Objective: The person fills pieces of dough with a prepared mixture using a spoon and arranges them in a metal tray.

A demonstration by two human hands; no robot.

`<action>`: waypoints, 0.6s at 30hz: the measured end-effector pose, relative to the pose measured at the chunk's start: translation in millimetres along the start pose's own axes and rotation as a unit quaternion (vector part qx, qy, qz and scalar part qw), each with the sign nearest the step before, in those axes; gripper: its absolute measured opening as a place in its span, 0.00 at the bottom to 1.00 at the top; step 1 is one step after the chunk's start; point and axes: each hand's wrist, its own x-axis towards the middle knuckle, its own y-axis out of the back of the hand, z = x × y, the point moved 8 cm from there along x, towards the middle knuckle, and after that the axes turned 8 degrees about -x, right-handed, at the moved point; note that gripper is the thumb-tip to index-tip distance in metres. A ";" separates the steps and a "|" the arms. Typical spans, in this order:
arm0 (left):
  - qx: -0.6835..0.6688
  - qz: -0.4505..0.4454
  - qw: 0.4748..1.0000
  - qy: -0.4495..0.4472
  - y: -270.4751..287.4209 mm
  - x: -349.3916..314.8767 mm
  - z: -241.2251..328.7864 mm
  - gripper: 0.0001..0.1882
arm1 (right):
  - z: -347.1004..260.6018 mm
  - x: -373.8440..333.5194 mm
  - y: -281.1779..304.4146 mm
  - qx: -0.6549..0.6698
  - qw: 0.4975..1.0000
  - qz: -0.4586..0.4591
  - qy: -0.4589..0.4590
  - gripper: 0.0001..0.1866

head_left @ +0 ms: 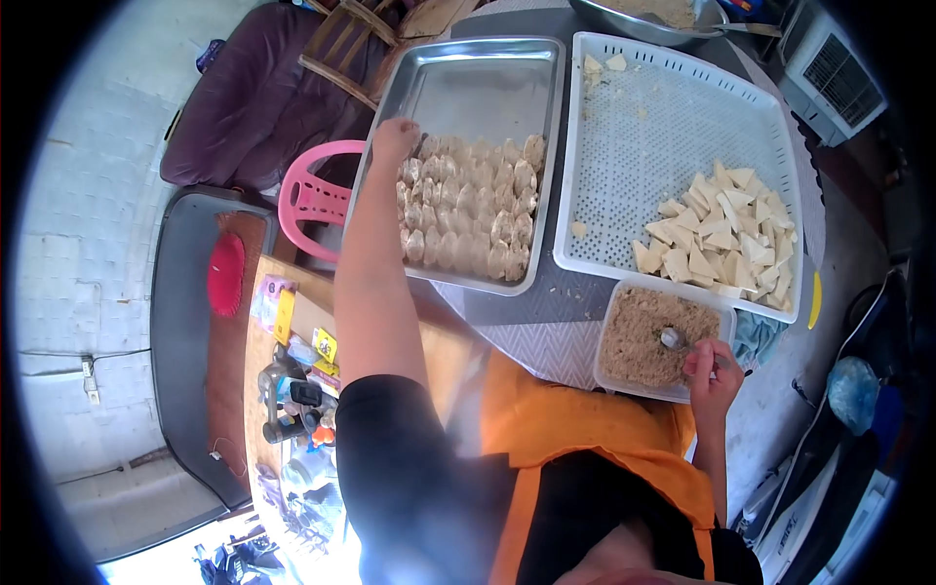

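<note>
My left hand (395, 141) is stretched out over the left side of a metal tray (468, 83). Its fingers are closed at the end of the farthest row of stuffed tofu pieces (468, 210), and whatever they hold is hidden. With my right hand (714, 372) I grip a spoon (673, 338), its bowl resting in brown minced filling (639, 341). That filling lies in a white plastic tub (606, 382) close to my body. Beyond the tub, cut white tofu triangles (726, 229) are heaped in the near right part of a perforated white crate (624, 146).
A steel bowl (634, 24) stands at the table's far edge. On the left are a pink chair (317, 200) and a wooden side table (439, 366) crowded with small items. Light blue cloth (759, 336) lies beside the tub. A white appliance (834, 73) is at the far right.
</note>
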 end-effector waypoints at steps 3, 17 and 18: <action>0.067 -0.031 0.997 -0.003 -5.1 3.0 -4.4 0.17 | -0.6 -0.2 -0.4 -0.002 1.000 -0.007 -0.003 0.08; 0.145 -0.082 0.984 -0.055 -2.4 2.6 37.9 0.26 | 4.5 -4.1 6.8 0.013 1.000 0.027 0.005 0.09; 0.128 -0.060 0.988 -0.061 -2.8 1.0 51.4 0.26 | 1.3 -1.8 5.5 0.010 0.999 0.026 0.026 0.09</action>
